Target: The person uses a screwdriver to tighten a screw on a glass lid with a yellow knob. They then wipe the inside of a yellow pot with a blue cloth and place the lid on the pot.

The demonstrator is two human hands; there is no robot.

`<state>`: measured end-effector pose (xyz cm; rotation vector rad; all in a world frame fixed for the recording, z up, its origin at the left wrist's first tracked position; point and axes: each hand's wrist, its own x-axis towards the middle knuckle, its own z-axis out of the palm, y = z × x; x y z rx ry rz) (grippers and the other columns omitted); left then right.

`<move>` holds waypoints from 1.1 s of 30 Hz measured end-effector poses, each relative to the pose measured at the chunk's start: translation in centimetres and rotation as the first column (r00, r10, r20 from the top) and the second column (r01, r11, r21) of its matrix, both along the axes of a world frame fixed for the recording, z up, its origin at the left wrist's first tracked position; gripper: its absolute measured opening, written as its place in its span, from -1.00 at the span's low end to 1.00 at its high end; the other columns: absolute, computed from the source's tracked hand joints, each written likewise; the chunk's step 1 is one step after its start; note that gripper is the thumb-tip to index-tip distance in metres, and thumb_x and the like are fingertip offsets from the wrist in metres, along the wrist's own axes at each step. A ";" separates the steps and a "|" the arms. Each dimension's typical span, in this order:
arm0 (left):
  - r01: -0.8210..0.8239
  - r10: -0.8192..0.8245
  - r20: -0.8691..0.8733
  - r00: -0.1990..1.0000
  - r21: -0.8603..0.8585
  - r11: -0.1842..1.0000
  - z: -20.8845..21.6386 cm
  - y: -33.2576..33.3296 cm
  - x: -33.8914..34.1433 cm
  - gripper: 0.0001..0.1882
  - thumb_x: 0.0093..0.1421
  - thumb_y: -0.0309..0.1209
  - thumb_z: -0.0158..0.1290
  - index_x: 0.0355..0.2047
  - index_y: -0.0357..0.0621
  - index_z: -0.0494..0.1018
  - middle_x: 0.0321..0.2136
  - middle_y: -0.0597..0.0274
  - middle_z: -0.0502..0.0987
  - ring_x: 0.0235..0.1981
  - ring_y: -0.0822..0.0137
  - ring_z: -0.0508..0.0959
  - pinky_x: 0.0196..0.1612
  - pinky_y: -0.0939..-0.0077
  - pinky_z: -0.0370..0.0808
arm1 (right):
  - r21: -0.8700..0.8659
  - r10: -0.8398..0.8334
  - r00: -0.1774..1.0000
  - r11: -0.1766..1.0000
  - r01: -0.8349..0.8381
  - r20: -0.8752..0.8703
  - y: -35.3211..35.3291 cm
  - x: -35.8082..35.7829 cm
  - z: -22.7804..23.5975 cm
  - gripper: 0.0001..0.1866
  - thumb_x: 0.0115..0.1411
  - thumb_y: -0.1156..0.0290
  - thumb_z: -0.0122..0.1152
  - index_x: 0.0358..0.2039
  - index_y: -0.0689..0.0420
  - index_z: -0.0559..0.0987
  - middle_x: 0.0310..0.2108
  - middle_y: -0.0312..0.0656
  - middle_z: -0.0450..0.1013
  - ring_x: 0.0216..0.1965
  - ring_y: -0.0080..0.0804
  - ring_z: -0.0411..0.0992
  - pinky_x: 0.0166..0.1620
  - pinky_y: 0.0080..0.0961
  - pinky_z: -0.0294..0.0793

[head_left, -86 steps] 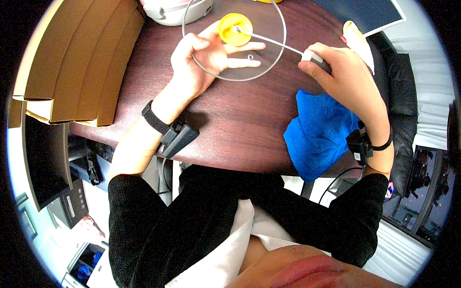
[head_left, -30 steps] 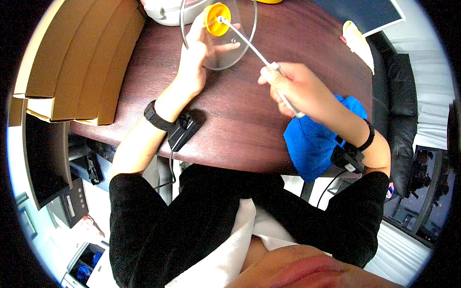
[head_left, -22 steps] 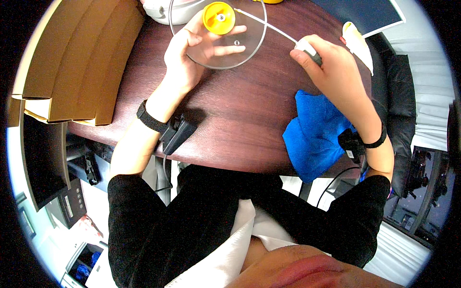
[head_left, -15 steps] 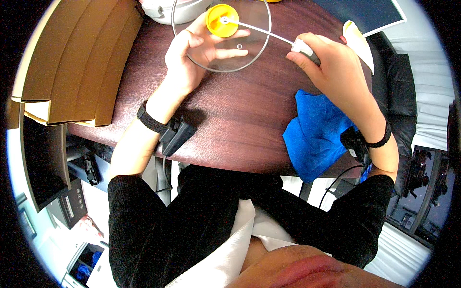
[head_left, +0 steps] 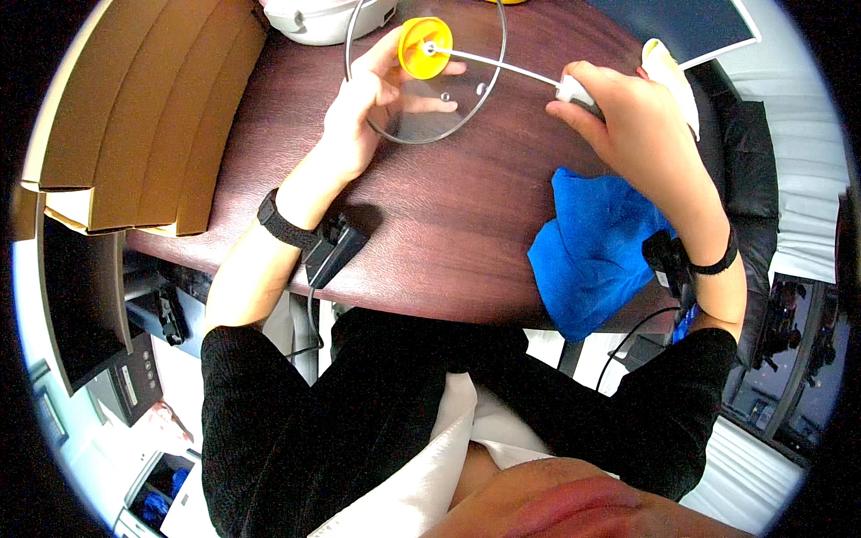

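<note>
while the left hand [head_left: 372, 103] keeps gripping one glass lid [head_left: 430, 85] by its yellow knob [head_left: 423, 47], the right hand [head_left: 628, 117] stays clenched round one screwdriver [head_left: 502, 65], tip now on the knob; one blue cloth [head_left: 596, 251] on the bench [head_left: 430, 233].

Open dark tabletop [head_left: 430, 224] between both forearms, passable. Blocked right by blue cloth [head_left: 596, 251], far edge by white appliance [head_left: 314, 18], left by cardboard stack [head_left: 134, 117].
</note>
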<state>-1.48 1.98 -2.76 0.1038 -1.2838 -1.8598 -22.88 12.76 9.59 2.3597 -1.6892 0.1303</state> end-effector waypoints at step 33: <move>-0.046 0.040 0.112 0.993 0.049 0.998 0.0 -0.7 0.6 -0.18 -0.01 -0.16 -0.14 0.26 -0.29 0.05 0.17 -0.05 0.25 0.14 -0.09 0.32 0.07 -0.09 0.40 | 0.274 -0.195 0.860 0.959 0.068 0.471 0.5 0.7 -3.1 -0.62 0.19 0.11 0.14 -0.53 0.19 0.51 -0.66 -0.06 0.43 -0.63 -0.13 0.42 -0.52 -0.29 0.37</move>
